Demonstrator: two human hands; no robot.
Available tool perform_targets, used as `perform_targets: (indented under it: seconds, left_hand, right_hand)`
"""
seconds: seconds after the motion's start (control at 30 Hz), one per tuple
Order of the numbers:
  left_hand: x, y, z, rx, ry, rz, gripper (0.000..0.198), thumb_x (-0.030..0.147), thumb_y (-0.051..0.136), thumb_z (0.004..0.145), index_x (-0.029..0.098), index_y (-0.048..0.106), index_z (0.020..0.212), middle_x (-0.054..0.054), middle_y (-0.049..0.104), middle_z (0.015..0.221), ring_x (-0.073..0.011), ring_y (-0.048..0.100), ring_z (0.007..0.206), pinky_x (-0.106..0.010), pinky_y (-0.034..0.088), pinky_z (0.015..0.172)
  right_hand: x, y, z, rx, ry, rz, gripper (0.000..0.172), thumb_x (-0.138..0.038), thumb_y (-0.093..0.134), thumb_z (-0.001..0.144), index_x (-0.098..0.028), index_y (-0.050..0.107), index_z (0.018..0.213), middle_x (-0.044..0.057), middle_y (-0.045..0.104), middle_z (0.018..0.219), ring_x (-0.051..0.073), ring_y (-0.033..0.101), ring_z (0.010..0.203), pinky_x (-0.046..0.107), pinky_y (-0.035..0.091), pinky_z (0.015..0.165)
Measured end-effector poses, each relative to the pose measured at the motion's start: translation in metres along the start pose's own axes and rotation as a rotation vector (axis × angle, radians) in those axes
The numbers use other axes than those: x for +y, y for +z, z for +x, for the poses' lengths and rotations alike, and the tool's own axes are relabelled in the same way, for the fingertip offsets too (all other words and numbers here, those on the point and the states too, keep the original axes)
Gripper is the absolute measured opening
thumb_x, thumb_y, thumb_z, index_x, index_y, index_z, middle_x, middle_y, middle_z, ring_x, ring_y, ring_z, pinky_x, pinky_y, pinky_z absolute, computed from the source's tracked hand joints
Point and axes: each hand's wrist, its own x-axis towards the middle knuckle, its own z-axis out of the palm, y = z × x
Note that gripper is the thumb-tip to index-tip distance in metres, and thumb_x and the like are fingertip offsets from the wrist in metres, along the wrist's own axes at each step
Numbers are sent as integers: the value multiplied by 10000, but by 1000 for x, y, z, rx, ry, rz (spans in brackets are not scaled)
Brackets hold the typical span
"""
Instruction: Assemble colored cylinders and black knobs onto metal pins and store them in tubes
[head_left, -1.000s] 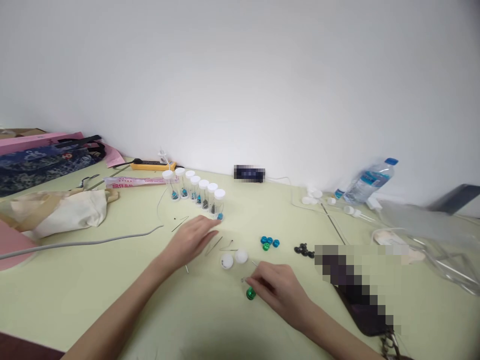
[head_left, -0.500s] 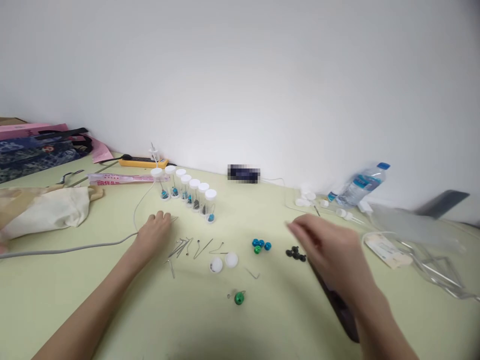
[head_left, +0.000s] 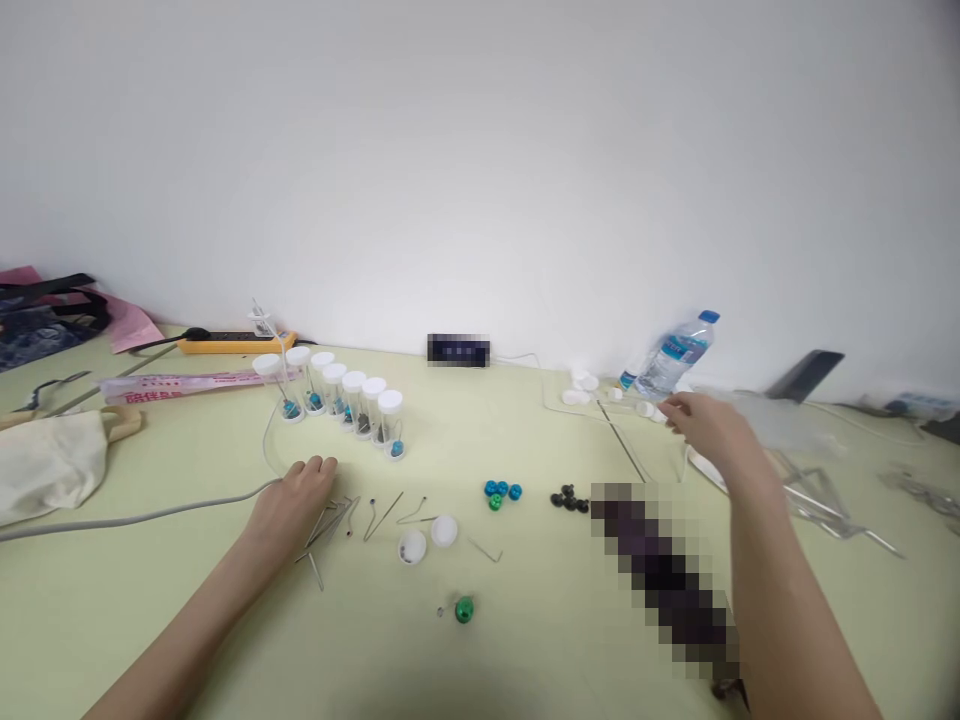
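My left hand [head_left: 296, 500] rests on the table with its fingers curled; what lies under them, if anything, is hidden. Beside it are bent metal rods [head_left: 339, 520]. Behind stands a row of clear tubes with white lids [head_left: 354, 381], with small blue and dark pieces inside. At the right back, my right hand [head_left: 705, 430] pinches at a white-capped tube [head_left: 646, 409], mostly covering it. Mid-table sit blue balls [head_left: 502, 489], a green ball [head_left: 496, 503] and black round pieces [head_left: 570, 499]. Two white lids [head_left: 444, 530] and another green ball [head_left: 464, 609] are nearer me.
A water bottle [head_left: 679, 355] leans at the wall, near white caps [head_left: 581, 386]. Metal frames [head_left: 832, 515] and a clear plastic bag [head_left: 780, 425] lie right. A yellow power strip [head_left: 236, 343], a grey cable [head_left: 142, 522] and a cloth bag [head_left: 52, 465] are left.
My right hand has moved forward and right, from above the black pieces to the white-capped tubes. My left hand stays by the rods. The view has turned rightward.
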Motion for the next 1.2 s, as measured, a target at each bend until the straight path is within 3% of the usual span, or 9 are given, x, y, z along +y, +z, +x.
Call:
perform_targets:
  seconds: [0.17,0.33,0.47,0.57,0.73,0.8,0.87,1.0,1.2]
  left_hand:
    - [3,-5,1,32,-1,-70,357,-123,319,732,144,508,876,-91,567,844,-228,546,757,-245,333,446]
    - [4,-15,0,98,-16,-141,346,-98,329,766,144,515,928,-104,568,910,-227,532,831,-266,401,535]
    - [5,-19,-1,167,2,-178,346,-52,330,816,150,512,1029,-93,556,957,-214,510,882,-286,434,664]
    - [7,-19,-1,200,14,-209,334,-34,310,832,150,531,1002,-90,554,928,-224,508,868,-297,428,668]
    - [8,-15,0,224,14,-284,321,-11,288,845,132,547,970,-106,568,900,-239,535,846,-313,429,674]
    - [7,-13,0,231,13,-324,309,15,295,864,134,537,1015,-105,582,927,-230,558,863,-310,439,704]
    - [7,-11,0,238,19,-361,298,56,287,892,136,521,1058,-106,594,967,-223,576,885,-310,450,733]
    - [10,-9,1,246,30,-401,309,113,244,929,141,500,1100,-107,598,1026,-217,592,916,-310,464,747]
    - [11,-10,1,205,11,-343,345,7,305,849,143,510,1091,-108,591,1022,-233,565,942,-296,450,691]
  right_hand:
    - [-8,49,53,-33,-77,-83,220,-228,547,903,-114,610,1080,132,625,1103,222,598,981,358,467,822]
    - [-19,77,66,-29,-108,-73,215,-265,579,891,-134,596,1061,85,594,1118,229,573,1010,430,472,855]
    - [-24,65,54,113,-124,29,115,-115,597,784,-111,612,897,188,615,1029,329,504,1064,433,398,832]
    - [-32,43,41,273,-122,156,243,-198,560,814,-112,543,1040,229,587,1085,335,509,1052,436,388,819]
    - [-81,19,-6,391,-199,446,531,-373,408,924,-187,116,1326,143,597,1090,175,625,734,313,499,659]
    - [-114,15,-34,300,-335,698,548,-375,478,894,-244,149,1311,83,610,1050,154,631,667,295,515,609]
    - [-147,15,-61,59,-455,904,482,-364,532,863,-260,261,1249,52,620,1003,143,632,598,289,513,567]
    - [-197,27,-98,-245,-543,843,351,-325,523,873,-257,361,1177,42,634,1001,137,644,594,273,499,577]
    - [-216,51,-107,-258,-574,573,408,-309,538,882,-274,355,1246,59,634,1041,138,618,590,289,465,632]
